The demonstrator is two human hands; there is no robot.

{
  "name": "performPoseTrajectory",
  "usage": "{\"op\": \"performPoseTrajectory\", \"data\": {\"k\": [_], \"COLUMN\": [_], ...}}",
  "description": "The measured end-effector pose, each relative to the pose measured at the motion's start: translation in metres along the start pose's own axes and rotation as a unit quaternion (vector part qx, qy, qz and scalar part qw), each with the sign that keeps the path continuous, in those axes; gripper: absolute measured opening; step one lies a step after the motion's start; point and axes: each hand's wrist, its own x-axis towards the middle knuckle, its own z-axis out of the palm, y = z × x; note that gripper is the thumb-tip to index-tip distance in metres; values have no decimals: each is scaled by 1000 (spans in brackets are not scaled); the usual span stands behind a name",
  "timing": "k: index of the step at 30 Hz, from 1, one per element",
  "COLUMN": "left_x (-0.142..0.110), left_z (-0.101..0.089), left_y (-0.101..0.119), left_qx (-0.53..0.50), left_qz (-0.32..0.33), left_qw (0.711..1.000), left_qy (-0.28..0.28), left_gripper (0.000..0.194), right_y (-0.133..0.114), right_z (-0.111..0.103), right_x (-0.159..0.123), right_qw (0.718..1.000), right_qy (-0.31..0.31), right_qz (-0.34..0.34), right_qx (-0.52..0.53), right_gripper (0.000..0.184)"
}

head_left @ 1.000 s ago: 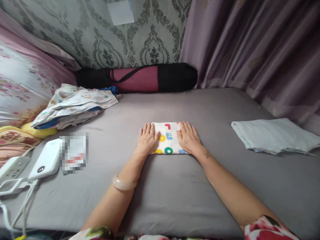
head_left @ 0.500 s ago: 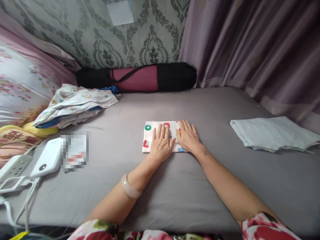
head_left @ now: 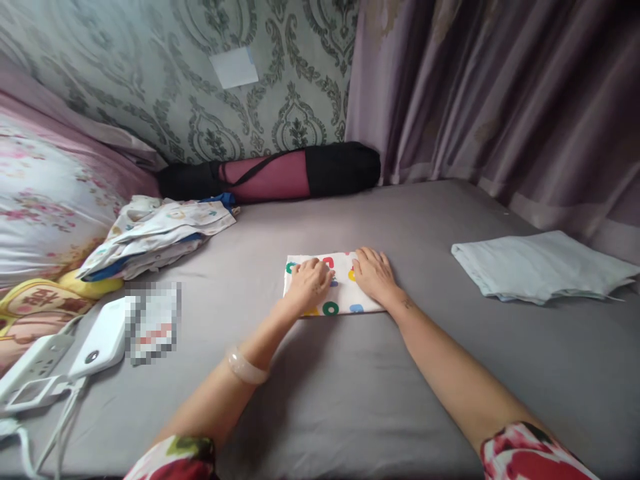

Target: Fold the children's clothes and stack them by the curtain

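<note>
In front of me a folded white cloth (head_left: 350, 297) printed with coloured letters and shapes lies flat on the grey bed sheet. My left hand (head_left: 311, 285) is over its left half, arched, with bent fingers pointing down at the fabric. Whether those fingertips press on it or hover just above, I cannot tell. On the right end of the cloth, my right hand (head_left: 375, 275) rests palm down, fingers stretched out and covering that edge. Neither hand grips anything.
A pale blue folded garment (head_left: 545, 267) lies to the right. At left are a pile of printed clothes (head_left: 165, 230), a white power bank (head_left: 103, 337), a power strip (head_left: 37, 363) with cables, and a blurred-out packet (head_left: 155, 327). A black-and-maroon long bag (head_left: 270, 177) lies along the wall.
My left hand has shifted left along the cloth, and its flat fingers are now bent. The right hand stays on the right end. The camera view has tilted slightly upward.
</note>
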Motion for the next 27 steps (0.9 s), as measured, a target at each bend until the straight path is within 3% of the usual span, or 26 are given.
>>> {"op": "performPoseTrajectory", "data": {"k": [3,9,12,16,22,27], "left_x": [23,62,71,78,79,59], "left_z": [-13,-37,-46,-51,-58,-95], "left_y": [-25,-60,-65,-68,-70,-53], "left_qx": [21,-27,-83,-84,-124,-227], "left_qz": [-16,-61,-74,-95,-40,34], "left_qw": [1000,977,962,956,955,947], "left_qy": [-3,-201,-248,-264,-267,-226], "left_gripper": [36,41,51,61,46,34], "right_y": [6,9,9,10,13,25], "right_z": [0,3,3,3,-2,-28], "right_x": [4,4,4,4,9,15], "right_qw": [1000,1000,1000,1000,999,991], "right_qy": [-6,6,10,12,0,-19], "right_qz": [-1,-16,-21,-20,-35,-78], "right_qx": [4,0,-2,6,34,103], "right_gripper": [40,39,38,39,44,60]}}
